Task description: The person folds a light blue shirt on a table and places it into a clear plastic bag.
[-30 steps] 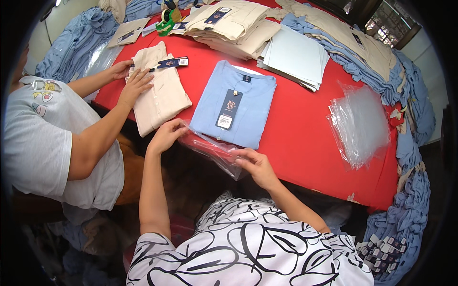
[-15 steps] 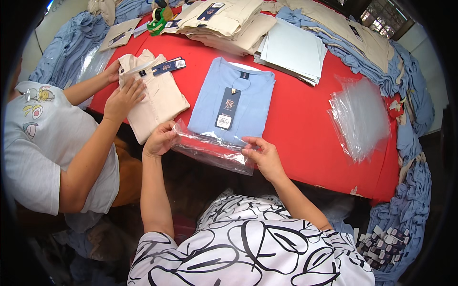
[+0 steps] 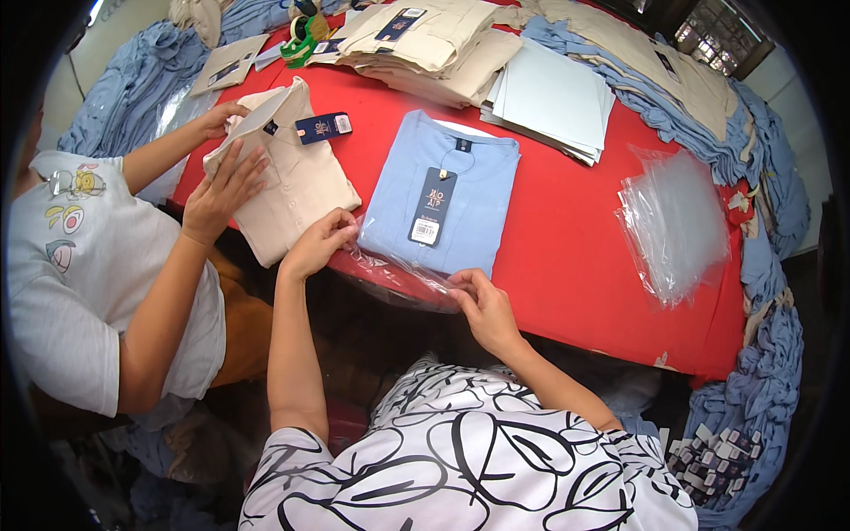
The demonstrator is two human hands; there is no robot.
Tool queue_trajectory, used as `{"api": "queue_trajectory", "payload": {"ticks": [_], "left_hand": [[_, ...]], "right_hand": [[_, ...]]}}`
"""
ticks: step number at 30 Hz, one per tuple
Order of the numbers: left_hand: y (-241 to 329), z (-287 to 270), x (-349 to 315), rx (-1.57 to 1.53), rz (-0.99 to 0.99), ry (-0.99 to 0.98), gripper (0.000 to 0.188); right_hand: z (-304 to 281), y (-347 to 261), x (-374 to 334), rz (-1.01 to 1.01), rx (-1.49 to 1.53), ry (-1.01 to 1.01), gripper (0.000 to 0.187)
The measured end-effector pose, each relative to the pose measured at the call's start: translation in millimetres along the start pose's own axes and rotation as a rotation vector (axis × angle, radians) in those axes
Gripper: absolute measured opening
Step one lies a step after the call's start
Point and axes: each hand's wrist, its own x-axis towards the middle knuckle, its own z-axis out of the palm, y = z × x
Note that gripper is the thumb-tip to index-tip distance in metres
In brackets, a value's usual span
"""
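A folded light-blue shirt (image 3: 482, 199) lies on the red table in front of me, a dark hang tag (image 3: 431, 205) on its front. A clear plastic bag (image 3: 394, 276) is at the shirt's near end and droops over the table edge. My left hand (image 3: 320, 242) pinches the bag's left corner between thumb and fingers. On the other side, my right hand (image 3: 482, 305) pinches the bag's right corner. How far the bag reaches over or under the shirt is hard to see.
At my left a co-worker's hands (image 3: 221, 190) handle a folded cream shirt (image 3: 297, 199). Cream shirts (image 3: 425, 53) and white boards (image 3: 549, 102) are stacked at the back. Clear bags (image 3: 673, 226) lie at the right. Blue garments (image 3: 744, 398) hang at the right edge; a green tape dispenser (image 3: 304, 40) stands far left.
Both my hands have shifted slightly, the left one up and to the right, and the bag's left corner has risen beside the blue shirt. The co-worker has lifted the cream shirt's collar end.
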Motion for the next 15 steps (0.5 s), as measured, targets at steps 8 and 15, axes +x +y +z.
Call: {"api": "queue_trajectory", "payload": {"ticks": [8, 15], "left_hand": [[15.0, 11.6, 5.4, 0.042, -0.047, -0.05, 0.014], [-0.5, 22.5, 6.9, -0.149, 0.025, -0.016, 0.015]], "right_hand": [[-14.5, 23.9, 1.8, -0.31, -0.431, 0.344, 0.007], [-15.8, 46.2, 9.9, -0.221, -0.089, 0.456, 0.004]]}}
